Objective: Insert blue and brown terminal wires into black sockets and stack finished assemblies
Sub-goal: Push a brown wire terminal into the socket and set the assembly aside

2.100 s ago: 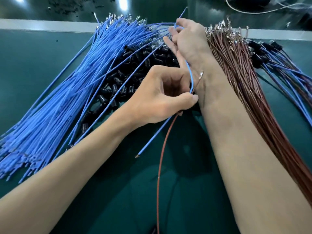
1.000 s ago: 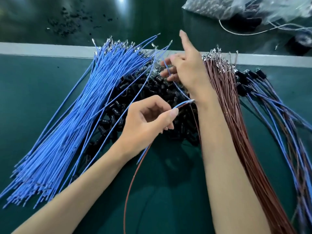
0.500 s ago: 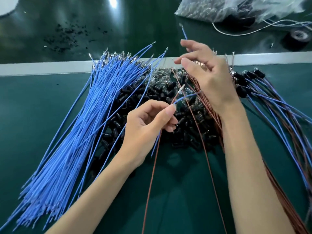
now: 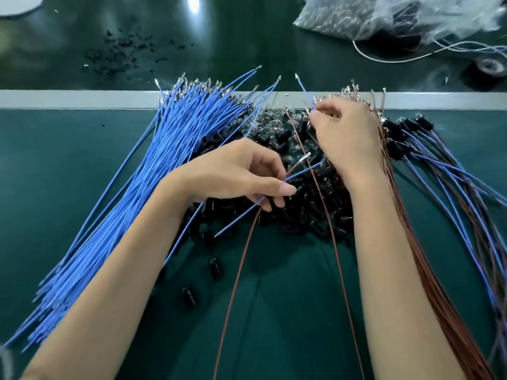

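Left hand (image 4: 233, 174) pinches blue wire (image 4: 304, 169), brown wire (image 4: 236, 281); socket pile (image 4: 301, 215) beneath.

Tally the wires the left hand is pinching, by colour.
Blue wire: 1
Brown wire: 1
Total in the left hand: 2

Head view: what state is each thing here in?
left hand: pinching blue wire and brown wire
right hand: pinching second blue wire, terminal up
blue wire bundle: loose, fanned out
black sockets: heaped loose
brown wire bundle: lying loose
finished assemblies: stacked, far right
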`<state>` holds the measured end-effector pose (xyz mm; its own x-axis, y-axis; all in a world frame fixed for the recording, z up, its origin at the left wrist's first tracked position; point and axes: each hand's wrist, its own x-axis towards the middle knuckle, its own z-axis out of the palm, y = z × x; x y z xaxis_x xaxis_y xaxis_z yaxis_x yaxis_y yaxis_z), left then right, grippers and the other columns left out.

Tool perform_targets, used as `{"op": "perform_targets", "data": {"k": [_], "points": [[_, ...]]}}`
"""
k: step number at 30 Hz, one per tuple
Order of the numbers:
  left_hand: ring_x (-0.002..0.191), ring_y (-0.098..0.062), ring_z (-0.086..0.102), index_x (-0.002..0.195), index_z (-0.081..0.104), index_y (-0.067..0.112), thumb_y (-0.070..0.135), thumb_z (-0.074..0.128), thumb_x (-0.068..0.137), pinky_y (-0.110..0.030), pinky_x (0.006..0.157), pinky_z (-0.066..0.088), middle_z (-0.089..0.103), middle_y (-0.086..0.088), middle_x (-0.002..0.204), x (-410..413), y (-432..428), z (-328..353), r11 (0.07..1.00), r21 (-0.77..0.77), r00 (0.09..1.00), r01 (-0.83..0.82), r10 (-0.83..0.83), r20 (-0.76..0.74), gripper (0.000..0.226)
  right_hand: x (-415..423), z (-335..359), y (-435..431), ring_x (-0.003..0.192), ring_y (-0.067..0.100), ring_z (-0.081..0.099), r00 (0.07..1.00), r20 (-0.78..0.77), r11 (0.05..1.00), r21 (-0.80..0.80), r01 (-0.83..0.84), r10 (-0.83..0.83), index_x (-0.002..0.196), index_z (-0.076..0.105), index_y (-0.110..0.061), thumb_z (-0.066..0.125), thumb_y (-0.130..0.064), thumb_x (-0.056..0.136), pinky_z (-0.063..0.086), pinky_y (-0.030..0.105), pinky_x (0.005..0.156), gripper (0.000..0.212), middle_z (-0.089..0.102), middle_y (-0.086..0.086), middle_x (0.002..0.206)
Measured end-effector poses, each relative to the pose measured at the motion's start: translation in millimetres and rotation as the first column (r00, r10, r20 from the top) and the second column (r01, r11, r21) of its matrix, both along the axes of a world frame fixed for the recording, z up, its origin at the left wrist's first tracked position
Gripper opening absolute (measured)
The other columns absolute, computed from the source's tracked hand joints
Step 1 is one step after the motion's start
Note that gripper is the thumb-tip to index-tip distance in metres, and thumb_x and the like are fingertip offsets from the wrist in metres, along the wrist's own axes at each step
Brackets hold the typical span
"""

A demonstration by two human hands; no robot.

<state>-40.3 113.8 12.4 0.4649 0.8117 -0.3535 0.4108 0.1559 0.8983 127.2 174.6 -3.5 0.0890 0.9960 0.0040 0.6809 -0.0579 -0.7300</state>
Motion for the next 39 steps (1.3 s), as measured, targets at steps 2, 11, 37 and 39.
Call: {"op": "perform_targets", "data": {"k": [2, 11, 37, 39], "points": [[0.066, -0.018, 0.07, 0.08, 0.065, 0.01, 0.027, 0.07, 0.077, -0.022, 0.064, 0.056, 0.074, -0.007, 0.076, 0.8, -0.8, -1.7, 0.999, -0.01, 0.999, -0.038, 0.038, 0.038, 0.018, 0.3, -0.1, -14.3, 0.106, 0.016, 0.057, 0.987, 0.155, 0.996, 0.091, 0.019, -0.033, 0.117, 0.066, -0.019, 0.056, -0.029, 0.093, 0.041, 0.026, 0.091, 0.028, 0.063, 0.001, 0.121], [0.069, -0.019, 0.072, 0.085, 0.067, 0.005, 0.023, 0.071, 0.08, -0.03, 0.072, 0.058, 0.075, -0.009, 0.08, 5.4, -6.2, -5.4, 0.993, 0.005, 0.99, -0.117, 0.116, 0.086, 0.018, 6.3, -2.0, -49.1, 0.05, 0.008, 0.051, 0.958, -0.281, 0.985, -0.14, -0.096, 0.053, 0.06, 0.066, -0.016, 0.065, -0.039, 0.087, 0.041, 0.029, 0.057, 0.036, 0.063, -0.009, 0.053], [0.075, -0.022, 0.073, 0.084, 0.067, 0.013, 0.03, 0.067, 0.076, -0.027, 0.07, 0.059, 0.075, -0.006, 0.082, 10.1, -14.3, 4.6, 0.987, -0.038, 0.931, -0.154, 0.158, 0.328, 0.019, 8.9, 9.3, -61.6, 0.054, 0.01, 0.054, 0.456, -0.879, 0.915, -0.064, -0.398, 0.137, 0.075, 0.073, -0.016, 0.056, -0.02, 0.091, 0.043, 0.019, 0.051, 0.024, 0.064, 0.0, 0.065], [0.075, -0.02, 0.073, 0.079, 0.071, 0.02, 0.031, 0.068, 0.079, -0.03, 0.072, 0.059, 0.075, -0.005, 0.082, 8.8, -13.7, 3.8, 0.987, -0.033, 0.922, -0.157, 0.159, 0.353, 0.011, 8.8, 9.5, -60.4, 0.059, 0.009, 0.054, 0.422, -0.905, 0.933, -0.108, -0.342, 0.05, 0.089, 0.068, -0.014, 0.05, -0.027, 0.096, 0.041, 0.023, 0.059, 0.024, 0.064, -0.002, 0.071]]}}
